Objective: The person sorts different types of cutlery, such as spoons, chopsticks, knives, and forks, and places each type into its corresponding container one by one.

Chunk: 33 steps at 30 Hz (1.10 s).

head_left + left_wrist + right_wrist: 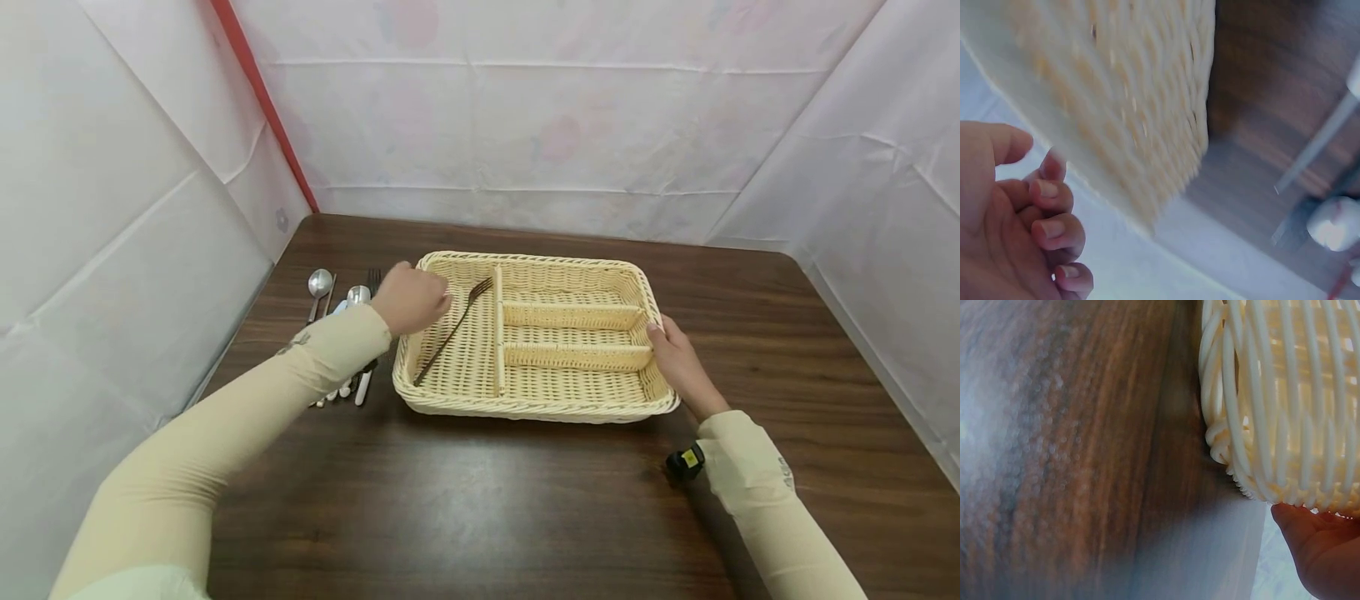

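Observation:
A pale woven cutlery basket [525, 406] stands on the table, split into one tall left compartment and three on the right. In the left compartment a dark fork [453, 331] lies slantwise, tines toward the far divider. My left hand [411, 297] hovers over the basket's left rim; in the left wrist view its fingers [1060, 232] are loosely bent with nothing between them and the thumb. With its thumb over the right rim, my right hand [678, 360] grips the basket; its other fingers are mostly hidden there.
Left of the basket, spoons [320, 283], a fork [374, 279] and several white-handled pieces [363, 388] lie on the table [457, 508], partly covered by my left sleeve. White curtains [480, 125] hang behind and at both sides.

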Each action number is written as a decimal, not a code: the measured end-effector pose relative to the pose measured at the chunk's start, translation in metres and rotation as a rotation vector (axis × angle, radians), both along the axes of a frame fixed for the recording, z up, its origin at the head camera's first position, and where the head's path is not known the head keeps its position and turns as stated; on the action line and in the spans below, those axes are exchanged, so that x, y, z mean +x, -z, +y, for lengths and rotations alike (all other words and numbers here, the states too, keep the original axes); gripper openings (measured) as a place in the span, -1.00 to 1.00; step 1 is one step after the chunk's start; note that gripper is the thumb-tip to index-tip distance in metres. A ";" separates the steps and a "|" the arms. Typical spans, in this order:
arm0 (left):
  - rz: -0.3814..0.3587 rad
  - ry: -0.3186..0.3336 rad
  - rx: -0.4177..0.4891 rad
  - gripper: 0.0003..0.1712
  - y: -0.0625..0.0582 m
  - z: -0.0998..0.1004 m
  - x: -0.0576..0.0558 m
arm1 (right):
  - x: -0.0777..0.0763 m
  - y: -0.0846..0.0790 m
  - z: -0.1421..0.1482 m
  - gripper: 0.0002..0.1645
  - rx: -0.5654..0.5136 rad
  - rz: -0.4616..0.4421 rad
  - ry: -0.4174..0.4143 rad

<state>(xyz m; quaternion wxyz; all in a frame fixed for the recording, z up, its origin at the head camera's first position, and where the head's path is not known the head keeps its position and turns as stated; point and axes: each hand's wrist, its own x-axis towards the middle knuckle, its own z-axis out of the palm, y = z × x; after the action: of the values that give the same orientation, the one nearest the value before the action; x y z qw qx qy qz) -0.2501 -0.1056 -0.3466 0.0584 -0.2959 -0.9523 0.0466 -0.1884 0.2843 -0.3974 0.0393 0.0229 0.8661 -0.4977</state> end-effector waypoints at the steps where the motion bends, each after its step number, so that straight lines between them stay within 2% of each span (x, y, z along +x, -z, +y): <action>1: 0.006 -0.022 0.023 -0.64 -0.003 -0.005 0.001 | 0.000 0.000 0.000 -0.32 0.000 0.000 0.002; 6: 0.012 -0.124 0.089 -0.67 -0.001 -0.034 0.004 | 0.000 0.000 0.001 -0.32 0.002 -0.003 0.013; 11: 0.013 -0.171 0.074 -0.64 0.017 -0.055 0.012 | 0.000 0.000 0.001 -0.32 0.002 -0.001 0.019; 16: 0.036 -0.147 -0.054 -0.54 0.034 -0.062 0.022 | 0.000 -0.001 0.000 -0.33 0.000 -0.009 0.013; 21: 0.044 -0.109 -0.150 -0.59 0.044 -0.065 0.030 | 0.000 -0.002 0.000 -0.33 -0.003 -0.008 0.002; 27: 0.007 -0.099 -0.178 -0.56 0.051 -0.066 0.032 | 0.000 -0.002 0.000 -0.33 0.002 0.001 -0.009; 33: 0.064 -0.065 -0.151 -0.54 0.057 -0.067 0.034 | 0.000 -0.002 0.000 -0.33 -0.004 -0.007 -0.012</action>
<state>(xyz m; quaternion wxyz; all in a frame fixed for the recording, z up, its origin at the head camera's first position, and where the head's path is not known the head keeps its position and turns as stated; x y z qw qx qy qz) -0.2158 -0.1726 -0.4041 0.0648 -0.2665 -0.9529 0.1294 -0.1886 0.2844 -0.3953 0.0454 0.0193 0.8651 -0.4992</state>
